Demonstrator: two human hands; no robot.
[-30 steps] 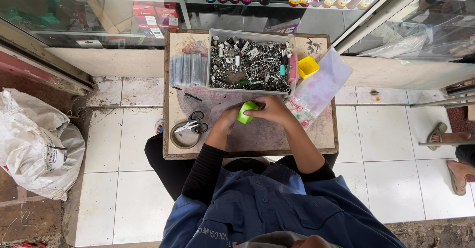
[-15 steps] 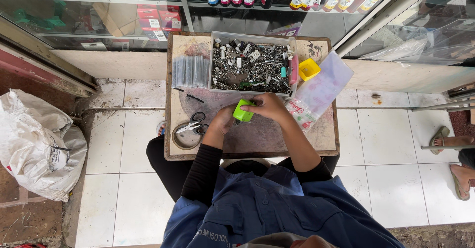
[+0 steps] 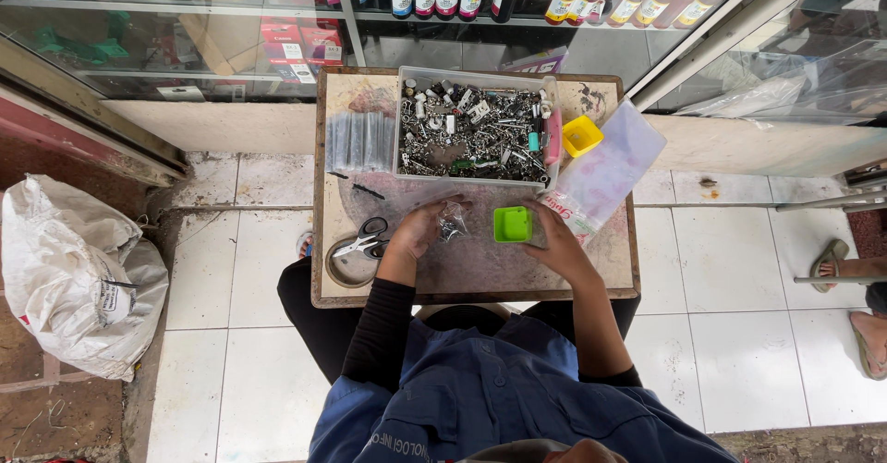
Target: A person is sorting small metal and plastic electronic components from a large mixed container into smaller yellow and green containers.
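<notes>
While the person is sitting at the small wooden surface [image 3: 610, 274], both hands are working just in front of the green cup [image 3: 512, 225], the landmark for everything below. Right hand [image 3: 552, 241] is resting immediately right of the green cup, fingers curled against its side; whether they are actually pinching it, I cannot tell. Left hand [image 3: 420, 230] is sitting left of the cup, fingers closed on a small clear plastic bag [image 3: 453, 220], which is hanging between that hand and the cup, near but apart from it. So the bag is lying left of the cup, and the right hand is the nearer one to the cup. Further left of the cup, scissors [image 3: 363, 239] are lying across a round tin [image 3: 349, 264]. Beyond the cup, a grey tray [image 3: 473, 77] of mixed metal parts is standing, with a yellow cup [image 3: 582, 136] right of it and a large clear bag [image 3: 605, 169] slanting down toward the cup's right.
</notes>
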